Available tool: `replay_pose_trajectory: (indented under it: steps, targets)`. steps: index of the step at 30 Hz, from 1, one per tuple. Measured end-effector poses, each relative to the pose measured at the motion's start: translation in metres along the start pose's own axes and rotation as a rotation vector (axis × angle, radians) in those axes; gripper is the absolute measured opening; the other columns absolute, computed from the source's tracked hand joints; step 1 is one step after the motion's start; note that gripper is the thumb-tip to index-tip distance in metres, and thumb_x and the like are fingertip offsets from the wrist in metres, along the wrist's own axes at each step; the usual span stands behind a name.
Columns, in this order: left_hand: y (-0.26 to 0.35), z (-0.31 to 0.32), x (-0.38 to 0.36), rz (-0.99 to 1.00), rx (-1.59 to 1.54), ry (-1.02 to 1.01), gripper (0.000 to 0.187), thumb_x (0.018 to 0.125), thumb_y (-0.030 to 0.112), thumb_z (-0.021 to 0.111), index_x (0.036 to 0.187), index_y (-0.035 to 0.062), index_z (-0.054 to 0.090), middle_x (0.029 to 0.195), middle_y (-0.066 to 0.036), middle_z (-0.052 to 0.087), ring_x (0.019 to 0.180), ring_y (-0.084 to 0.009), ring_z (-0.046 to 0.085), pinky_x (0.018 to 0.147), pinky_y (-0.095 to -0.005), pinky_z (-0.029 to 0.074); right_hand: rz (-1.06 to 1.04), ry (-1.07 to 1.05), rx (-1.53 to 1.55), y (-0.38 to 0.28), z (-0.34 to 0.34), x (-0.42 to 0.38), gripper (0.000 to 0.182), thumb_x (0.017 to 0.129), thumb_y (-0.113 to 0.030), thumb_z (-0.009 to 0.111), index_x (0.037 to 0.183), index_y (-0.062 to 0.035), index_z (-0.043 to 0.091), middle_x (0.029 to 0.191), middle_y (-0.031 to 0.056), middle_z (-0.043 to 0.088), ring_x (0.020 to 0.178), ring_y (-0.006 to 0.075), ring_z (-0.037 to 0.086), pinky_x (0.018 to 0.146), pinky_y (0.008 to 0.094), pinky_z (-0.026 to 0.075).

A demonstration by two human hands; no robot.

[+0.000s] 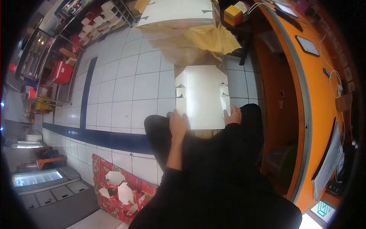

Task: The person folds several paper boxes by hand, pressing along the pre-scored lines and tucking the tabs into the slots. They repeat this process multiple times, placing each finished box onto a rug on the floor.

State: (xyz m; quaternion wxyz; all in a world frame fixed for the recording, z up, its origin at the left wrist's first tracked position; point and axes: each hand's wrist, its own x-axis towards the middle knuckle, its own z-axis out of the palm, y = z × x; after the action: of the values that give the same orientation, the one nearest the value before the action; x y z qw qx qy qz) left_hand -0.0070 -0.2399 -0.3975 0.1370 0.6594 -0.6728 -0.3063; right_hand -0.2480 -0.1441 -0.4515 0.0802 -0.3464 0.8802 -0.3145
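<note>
Pale square floor tiles (118, 84) with a glossy glaze and thin grout lines spread from nine to twelve o'clock in the head view, crossed by a dark blue tile band (114, 140). Smooth white card sheet (206, 99), its far corners cut at a slant and its sides notched into small pointed tabs, lies at the centre over the person's lap, dressed in dull black cloth (213, 160). The left hand (179, 124) is closed along its near left edge, fingers bent close together; the right hand (233, 115) pinches the near right edge, thumb set a little apart from the curled fingers. At twelve o'clock, a flat white card stack (177, 10) sits over crumpled yellow-brown paper (213, 38), with a yellow box (233, 15) near it at one o'clock. An orange counter (301, 72) with a grey edging strip curves down from one to four o'clock, bearing a phone (307, 45) and a white cable (335, 82). Folded red-and-white boxes (126, 194) lie on a red patterned surface (103, 171) at seven o'clock. At ten o'clock stands a hard-sided red cooler (62, 72); toward eleven, a metal rack (122, 13) is beside stacked white and red cartons (101, 21).
</note>
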Motion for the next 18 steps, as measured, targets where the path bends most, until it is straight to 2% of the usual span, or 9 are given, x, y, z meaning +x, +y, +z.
replay_pose_trajectory:
  steps: [3, 6, 8, 10, 12, 13, 14, 16, 18]
  targets:
    - [-0.003, 0.007, -0.009, 0.081, -0.086, 0.118, 0.06, 0.094, 0.025, 0.061, 0.14, -0.0097, 0.044, 0.135, -0.03, 0.053, 0.119, -0.0472, 0.054, 0.104, -0.0495, 0.044, 0.071, -0.114, 0.049, -0.007, -0.008, 0.001, 0.053, 0.081, -0.02, 0.077, 0.131, -0.0098, 0.061, 0.113, 0.0136, 0.06, 0.109, 0.0315, 0.058, 0.094, 0.0435, 0.049]
    - [-0.001, 0.007, -0.008, 0.118, -0.089, 0.152, 0.059, 0.093, 0.023, 0.062, 0.139, -0.0106, 0.046, 0.136, -0.03, 0.053, 0.123, -0.0458, 0.053, 0.106, -0.0483, 0.043, 0.116, -0.123, 0.126, -0.013, -0.015, 0.005, 0.052, 0.08, -0.017, 0.078, 0.129, -0.011, 0.061, 0.103, 0.0104, 0.064, 0.099, 0.029, 0.063, 0.088, 0.0418, 0.052]
    - [0.002, 0.0, -0.008, 0.132, -0.04, 0.131, 0.057, 0.093, 0.022, 0.063, 0.138, -0.0095, 0.047, 0.135, -0.03, 0.054, 0.124, -0.0442, 0.053, 0.107, -0.0473, 0.042, 0.205, -0.174, 0.265, -0.018, -0.019, 0.007, 0.044, 0.08, -0.016, 0.079, 0.121, -0.0097, 0.063, 0.089, 0.0085, 0.068, 0.085, 0.028, 0.067, 0.079, 0.0407, 0.053]
    - [0.002, -0.002, -0.006, 0.147, 0.008, 0.114, 0.056, 0.093, 0.021, 0.063, 0.137, -0.0084, 0.049, 0.134, -0.03, 0.055, 0.125, -0.0427, 0.052, 0.107, -0.0464, 0.042, 0.209, -0.137, 0.261, -0.011, -0.012, 0.009, 0.037, 0.081, -0.016, 0.078, 0.115, -0.0084, 0.064, 0.084, 0.0089, 0.068, 0.08, 0.0281, 0.068, 0.076, 0.0402, 0.053]
    - [0.0, -0.001, -0.005, 0.191, 0.08, 0.225, 0.052, 0.09, 0.019, 0.066, 0.134, -0.0058, 0.054, 0.126, -0.028, 0.062, 0.119, -0.0407, 0.058, 0.102, -0.0463, 0.045, 0.212, -0.1, 0.256, -0.008, -0.009, 0.011, 0.031, 0.083, -0.017, 0.077, 0.11, -0.0071, 0.064, 0.08, 0.0092, 0.069, 0.075, 0.0282, 0.068, 0.073, 0.0397, 0.054]
    - [-0.007, 0.005, -0.001, 0.193, 0.079, 0.224, 0.052, 0.09, 0.019, 0.066, 0.134, -0.0058, 0.054, 0.126, -0.028, 0.062, 0.119, -0.0407, 0.058, 0.102, -0.0463, 0.045, 0.213, -0.065, 0.249, -0.008, -0.009, 0.011, 0.025, 0.086, -0.019, 0.075, 0.105, -0.0062, 0.064, 0.082, 0.0104, 0.07, 0.076, 0.0277, 0.069, 0.073, 0.0396, 0.054]
    - [-0.015, 0.01, 0.005, 0.194, 0.014, 0.232, 0.052, 0.089, 0.02, 0.069, 0.132, -0.0053, 0.056, 0.118, -0.025, 0.066, 0.11, -0.0402, 0.062, 0.098, -0.0454, 0.048, 0.213, -0.031, 0.242, -0.008, -0.01, 0.011, 0.021, 0.089, -0.021, 0.073, 0.1, -0.0052, 0.064, 0.084, 0.0115, 0.071, 0.077, 0.0271, 0.069, 0.074, 0.0395, 0.054]
    - [-0.018, 0.011, 0.009, 0.196, -0.053, 0.244, 0.051, 0.087, 0.021, 0.071, 0.13, -0.0048, 0.058, 0.11, -0.023, 0.07, 0.102, -0.0396, 0.067, 0.093, -0.0446, 0.05, 0.217, -0.015, 0.283, 0.001, -0.004, 0.019, 0.021, 0.091, -0.023, 0.07, 0.099, -0.0049, 0.064, 0.083, 0.0118, 0.071, 0.076, 0.0266, 0.07, 0.072, 0.0393, 0.054]
    - [-0.019, 0.01, 0.009, 0.118, -0.175, 0.254, 0.047, 0.085, 0.022, 0.074, 0.122, -0.0047, 0.063, 0.094, -0.016, 0.073, 0.083, -0.0302, 0.071, 0.081, -0.0388, 0.054, 0.223, -0.002, 0.324, 0.002, -0.004, 0.025, 0.022, 0.094, -0.026, 0.068, 0.098, -0.0047, 0.063, 0.082, 0.012, 0.071, 0.075, 0.0261, 0.07, 0.07, 0.0391, 0.054]
